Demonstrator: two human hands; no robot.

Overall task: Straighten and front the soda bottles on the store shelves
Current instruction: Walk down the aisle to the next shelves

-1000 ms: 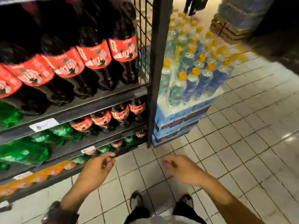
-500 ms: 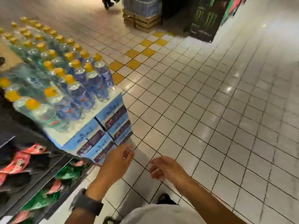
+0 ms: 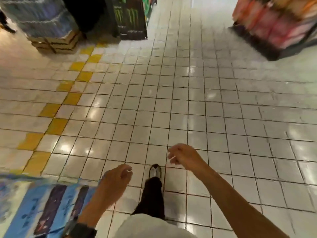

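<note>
No soda bottles or shelves show in the head view now; it looks down on a white tiled aisle floor (image 3: pixel 171 100). My left hand (image 3: pixel 115 181) hangs low at the centre with loosely curled fingers and holds nothing. My right hand (image 3: pixel 183 156) is a little higher and to the right, fingers also loosely curled and empty. A dark watch (image 3: pixel 80 231) sits on my left wrist. One of my legs with a white shoe (image 3: pixel 155 170) is stepping forward between the hands.
Blue water-case boxes (image 3: pixel 39 206) stand at the lower left. A wrapped pallet stack (image 3: pixel 46 19) sits far left, a black and green drink display (image 3: pixel 130 18) beside it, and a pink and orange pallet load (image 3: pixel 277 23) at the far right. Yellow tiles (image 3: pixel 56 124) run diagonally on the left.
The view has swung right, away from the soda shelves and the water bottle stack, onto the open aisle. Both hands stayed empty and low, drifting apart as I step forward.
</note>
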